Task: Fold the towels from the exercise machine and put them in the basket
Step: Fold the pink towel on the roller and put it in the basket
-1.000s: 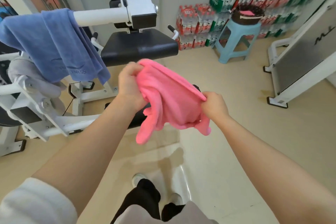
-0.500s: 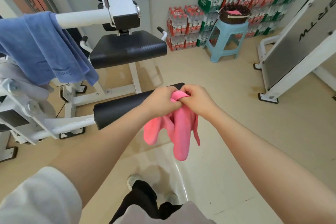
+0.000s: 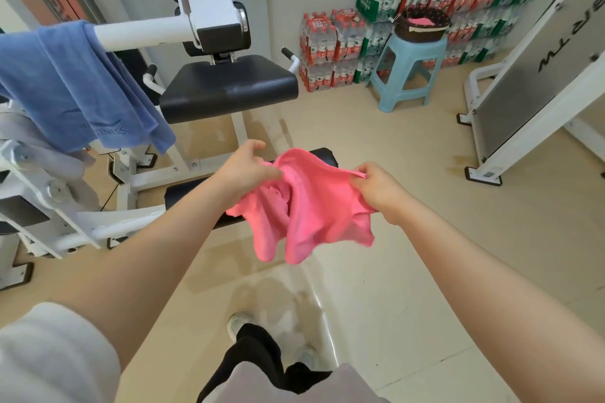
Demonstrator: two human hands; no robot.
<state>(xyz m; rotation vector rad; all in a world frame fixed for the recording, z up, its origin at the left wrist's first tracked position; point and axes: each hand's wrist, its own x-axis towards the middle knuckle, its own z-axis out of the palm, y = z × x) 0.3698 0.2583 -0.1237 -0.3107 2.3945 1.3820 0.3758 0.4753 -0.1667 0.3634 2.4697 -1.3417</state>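
Note:
A pink towel hangs crumpled between my two hands in front of me. My left hand grips its left edge, with the index finger lifted. My right hand pinches its right edge. A blue towel is draped over the white bar of the exercise machine at the left. A grey towel lies lower on the machine's frame. The dark woven basket stands on a light-blue stool at the back right, with a pink towel inside it.
The machine's black seat and a black padded roller are right ahead of my hands. Stacked packs of bottled water line the back wall. Another white machine stands at the right. Beige floor lies between me and the stool.
My hands, together on the bunched pink towel half a second ago, have moved apart and spread it wider between them.

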